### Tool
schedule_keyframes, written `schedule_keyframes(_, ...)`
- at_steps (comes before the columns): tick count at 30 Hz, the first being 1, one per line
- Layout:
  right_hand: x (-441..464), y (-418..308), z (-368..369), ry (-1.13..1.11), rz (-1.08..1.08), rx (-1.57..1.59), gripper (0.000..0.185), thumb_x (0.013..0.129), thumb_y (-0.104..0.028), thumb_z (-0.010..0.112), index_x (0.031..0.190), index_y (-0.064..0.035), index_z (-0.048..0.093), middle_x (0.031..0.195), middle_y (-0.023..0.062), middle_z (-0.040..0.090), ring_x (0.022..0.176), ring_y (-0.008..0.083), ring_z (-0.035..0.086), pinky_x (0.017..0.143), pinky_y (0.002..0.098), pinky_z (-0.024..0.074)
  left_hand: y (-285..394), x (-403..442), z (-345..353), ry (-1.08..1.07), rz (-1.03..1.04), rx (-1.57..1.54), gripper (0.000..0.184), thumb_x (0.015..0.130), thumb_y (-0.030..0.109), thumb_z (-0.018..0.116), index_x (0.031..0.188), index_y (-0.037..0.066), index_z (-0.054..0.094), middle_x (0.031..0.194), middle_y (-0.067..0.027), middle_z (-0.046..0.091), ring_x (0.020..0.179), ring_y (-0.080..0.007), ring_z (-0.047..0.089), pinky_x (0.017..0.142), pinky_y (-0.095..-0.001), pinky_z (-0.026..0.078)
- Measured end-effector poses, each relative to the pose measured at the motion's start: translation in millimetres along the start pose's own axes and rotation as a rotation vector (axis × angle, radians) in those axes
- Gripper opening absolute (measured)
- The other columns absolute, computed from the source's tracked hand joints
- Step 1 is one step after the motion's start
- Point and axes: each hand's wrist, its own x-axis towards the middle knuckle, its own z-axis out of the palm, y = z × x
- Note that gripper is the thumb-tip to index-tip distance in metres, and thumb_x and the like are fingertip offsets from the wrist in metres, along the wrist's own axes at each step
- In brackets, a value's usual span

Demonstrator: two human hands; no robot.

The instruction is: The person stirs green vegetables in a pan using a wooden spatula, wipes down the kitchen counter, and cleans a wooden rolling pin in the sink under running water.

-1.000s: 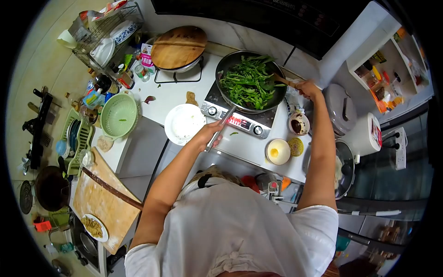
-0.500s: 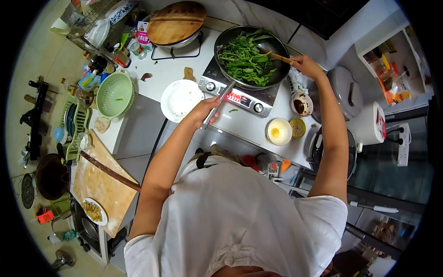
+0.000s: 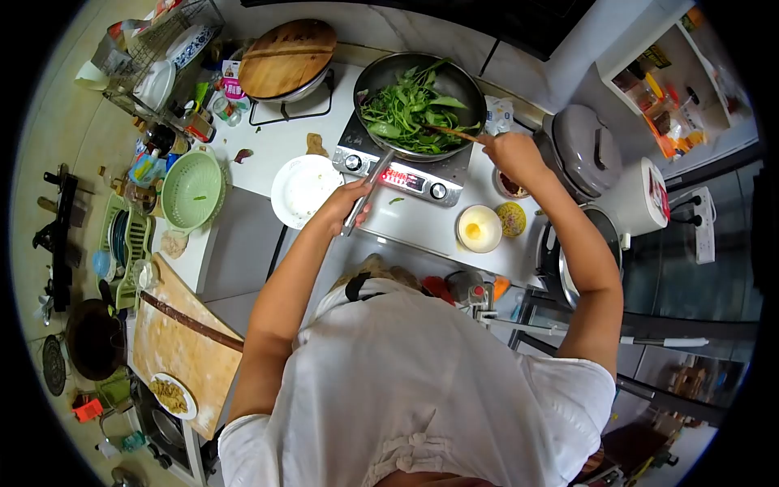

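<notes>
A dark frying pan point(image 3: 459, 84) full of leafy greens point(image 3: 408, 105) sits on a silver-edged electric cooker point(image 3: 373, 167) with a lit red display. My left hand point(image 3: 346, 208) is closed around the pan's metal handle point(image 3: 375, 183), which points toward my body. In my right hand point(image 3: 514, 157), at the pan's right edge, is the wooden handle of a utensil point(image 3: 456, 134). Its far end is buried among the greens, so I cannot tell its shape. A white plate point(image 3: 286, 192) lies just left of my left hand.
Below my right forearm stand a cream bowl point(image 3: 479, 240) with yellow contents and a small round container point(image 3: 510, 219). A green colander point(image 3: 166, 197) is at left, near a floury wooden board point(image 3: 154, 337). Behind stands a wok with a wooden lid point(image 3: 280, 71). A grey cooker point(image 3: 586, 146) is at right.
My right hand has moved down and toward the pan's near right side, taking the wooden utensil through the greens. The greens have shifted in the pan. My left hand keeps its grip.
</notes>
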Motion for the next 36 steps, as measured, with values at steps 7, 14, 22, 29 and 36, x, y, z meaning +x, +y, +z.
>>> schedule_keyframes(7, -10.5, -24.2, -8.4, -0.031, -0.121, -0.159, 0.019, 0.08, -0.01, 0.056, 0.095, -0.0057, 0.068, 0.066, 0.0131, 0.066, 0.06, 0.0292, 0.067, 0.053, 0.0391, 0.0539, -1.7, 1.1, -1.0, -0.002, -0.008, -0.004, 0.028, 0.098, 0.025, 0.046, 0.124, 0.016, 0.051, 0.064, -0.0018, 0.051, 0.043, -0.0108, 0.045, 0.037, -0.0242, 0.037)
schedule_keyframes(14, 17.5, -62.9, 4.0, 0.033, -0.052, -0.126, 0.012, 0.075, -0.007, 0.059, 0.08, -0.0042, 0.07, 0.075, 0.0113, 0.069, 0.071, 0.0254, 0.069, 0.061, 0.035, 0.0555, -1.0, -1.9, 0.7, -0.009, -0.005, -0.008, 0.025, 0.098, 0.024, 0.047, 0.121, 0.017, 0.053, 0.064, -0.0015, 0.051, 0.044, -0.0105, 0.045, 0.037, -0.0245, 0.036)
schedule_keyframes(22, 38.1, -61.4, 5.9, 0.019, 0.027, -0.16, 0.013, 0.076, -0.01, 0.058, 0.079, -0.0067, 0.071, 0.08, 0.0118, 0.069, 0.077, 0.0267, 0.069, 0.064, 0.0361, 0.0551, 1.9, -5.6, 1.8, -0.016, -0.003, -0.023, 0.028, 0.098, 0.024, 0.047, 0.125, 0.018, 0.052, 0.064, -0.0016, 0.052, 0.044, -0.011, 0.046, 0.038, -0.0245, 0.037)
schedule_keyframes(29, 21.0, 18.0, -70.4, -0.053, 0.321, 0.082, 0.021, 0.086, -0.028, 0.058, 0.098, -0.0174, 0.073, 0.087, 0.0146, 0.069, 0.082, 0.0336, 0.067, 0.075, 0.0464, 0.0523, -2.6, 0.6, -2.6, -0.031, 0.01, -0.048, 0.03, 0.098, 0.025, 0.047, 0.127, 0.017, 0.05, 0.064, -0.0024, 0.052, 0.043, -0.0114, 0.046, 0.037, -0.0246, 0.037)
schedule_keyframes(36, 73.6, 109.6, 33.5, -0.07, 0.465, 0.527, 0.021, 0.087, -0.025, 0.06, 0.094, -0.0079, 0.07, 0.071, 0.0124, 0.064, 0.057, 0.0235, 0.06, 0.051, 0.0366, 0.0462, -4.2, 3.4, -4.2, -0.036, 0.0, -0.028, 0.031, 0.099, 0.024, 0.047, 0.129, 0.017, 0.049, 0.064, -0.0029, 0.052, 0.042, -0.0114, 0.046, 0.037, -0.0245, 0.038)
